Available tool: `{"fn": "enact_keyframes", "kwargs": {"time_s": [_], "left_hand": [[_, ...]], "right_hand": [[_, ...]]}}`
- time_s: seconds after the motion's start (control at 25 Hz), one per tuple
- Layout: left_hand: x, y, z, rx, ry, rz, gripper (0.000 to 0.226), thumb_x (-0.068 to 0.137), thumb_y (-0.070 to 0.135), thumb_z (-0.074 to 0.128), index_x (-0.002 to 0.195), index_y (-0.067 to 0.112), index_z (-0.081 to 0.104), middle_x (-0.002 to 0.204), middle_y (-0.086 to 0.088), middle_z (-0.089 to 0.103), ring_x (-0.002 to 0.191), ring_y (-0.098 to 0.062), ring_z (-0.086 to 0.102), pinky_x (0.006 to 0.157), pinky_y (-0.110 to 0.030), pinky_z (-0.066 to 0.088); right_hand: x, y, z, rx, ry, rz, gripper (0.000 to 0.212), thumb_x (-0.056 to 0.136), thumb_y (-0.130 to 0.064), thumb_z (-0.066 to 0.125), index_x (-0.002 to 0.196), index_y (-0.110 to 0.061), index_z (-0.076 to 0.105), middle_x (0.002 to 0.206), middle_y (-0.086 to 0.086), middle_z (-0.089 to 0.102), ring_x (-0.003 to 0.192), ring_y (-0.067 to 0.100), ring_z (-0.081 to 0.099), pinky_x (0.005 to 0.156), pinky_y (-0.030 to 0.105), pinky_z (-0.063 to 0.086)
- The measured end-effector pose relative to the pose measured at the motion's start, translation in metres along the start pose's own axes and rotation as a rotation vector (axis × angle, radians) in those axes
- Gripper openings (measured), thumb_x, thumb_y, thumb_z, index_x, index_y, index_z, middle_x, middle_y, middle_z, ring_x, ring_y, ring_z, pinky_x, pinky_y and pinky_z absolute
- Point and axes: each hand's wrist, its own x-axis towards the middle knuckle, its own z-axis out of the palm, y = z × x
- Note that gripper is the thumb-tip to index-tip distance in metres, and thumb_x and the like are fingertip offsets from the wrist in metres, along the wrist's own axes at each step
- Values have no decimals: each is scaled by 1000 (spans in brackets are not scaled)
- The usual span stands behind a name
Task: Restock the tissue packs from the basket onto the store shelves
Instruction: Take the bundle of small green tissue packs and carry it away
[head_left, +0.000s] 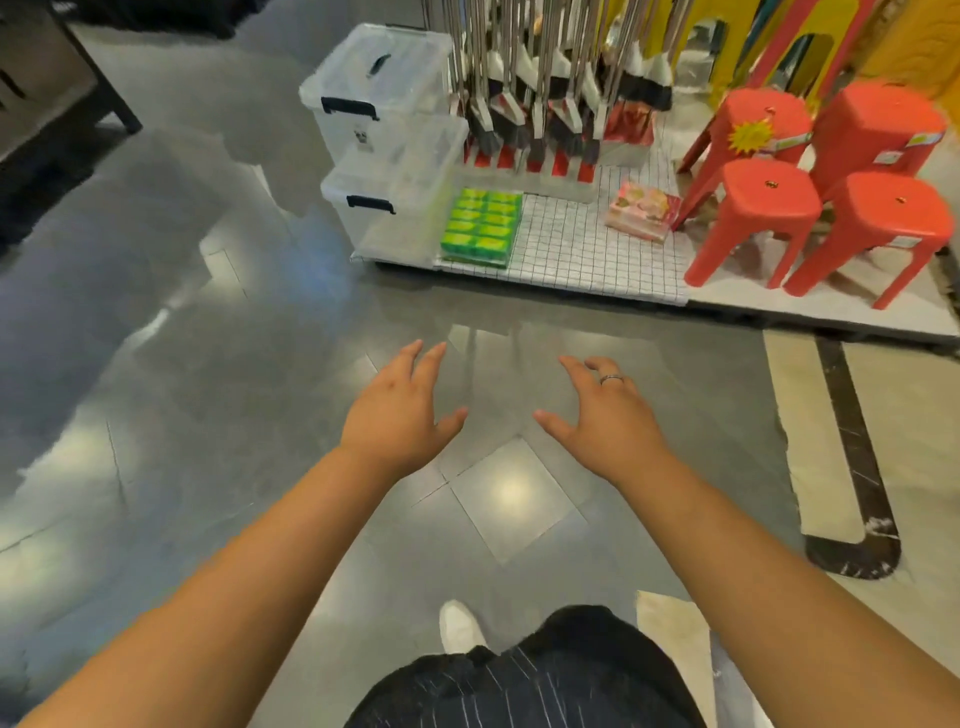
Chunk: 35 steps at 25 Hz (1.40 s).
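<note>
Both hands, left (397, 410) and right (605, 415), spread empty; far green packs (482, 227) sit near the platform (597, 260) edge, easily knocked off.

Light was bright and even, coming from overhead. The glossy grey floor (218, 322) threw back soft round glare spots, the strongest just below the forearms, with paler streaks and blotchy, smeared reflections at the left. Shadows were faint and soft-edged. The left hand (400, 410) and right hand (608, 415) were fairly sharp; the brooms (519, 104) at the top looked slightly softer. The wide lens bowed lines toward the edges.
</note>
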Motion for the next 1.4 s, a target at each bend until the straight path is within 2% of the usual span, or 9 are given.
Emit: {"fn": "enact_keyframes", "kwargs": {"time_s": [0.12,0.28,0.4,0.84,1.0,1.24,1.4], "left_hand": [[84,-21,-14,-5,-33,4,78,92,52,51,153,23,13,160,-7,14,145,-26,20,114,-36,23],[200,-45,-14,-17,-35,24,83,91,51,52,154,20,8,157,-9,21,143,-27,24,114,-37,24],[280,-53,-11,-57,-98,4,84,91,50,53,154,18,8,156,-9,23,142,-27,25,113,-35,23],[583,-106,-18,-246,-161,-215,81,89,48,59,153,19,18,154,-7,31,140,-24,32,114,-37,29],[696,-140,-6,-267,-160,-227,82,87,45,63,152,17,21,153,-7,34,139,-25,33,113,-37,27],[856,-177,12,-439,-347,-351,79,90,44,61,152,17,20,156,-7,28,142,-24,27,113,-33,23],[935,-185,38,-528,-368,-379,71,91,37,62,149,16,28,151,-10,36,138,-24,34,104,-25,28]], "right_hand": [[79,-14,-8,18,-37,29,77,88,-61,52,152,-28,22,153,8,27,134,30,36,107,43,37],[203,-10,-17,38,-32,44,77,88,-60,52,152,-28,23,153,9,27,135,30,35,107,45,38],[304,-6,-18,66,-29,38,78,88,-60,53,152,-26,25,153,11,29,136,31,36,108,44,37],[644,-8,-73,-47,-153,-25,75,88,-57,55,151,-26,27,153,12,29,133,35,37,100,45,41],[766,-11,-67,-91,-159,-19,76,88,-58,55,150,-25,27,152,14,31,131,36,39,98,45,42],[934,-18,-53,-55,-255,30,75,88,-55,57,151,-24,28,151,17,29,131,40,38,100,47,41],[1029,2,-27,-49,-292,24,77,87,-55,59,150,-23,29,151,17,30,131,40,38,101,49,40]]}}
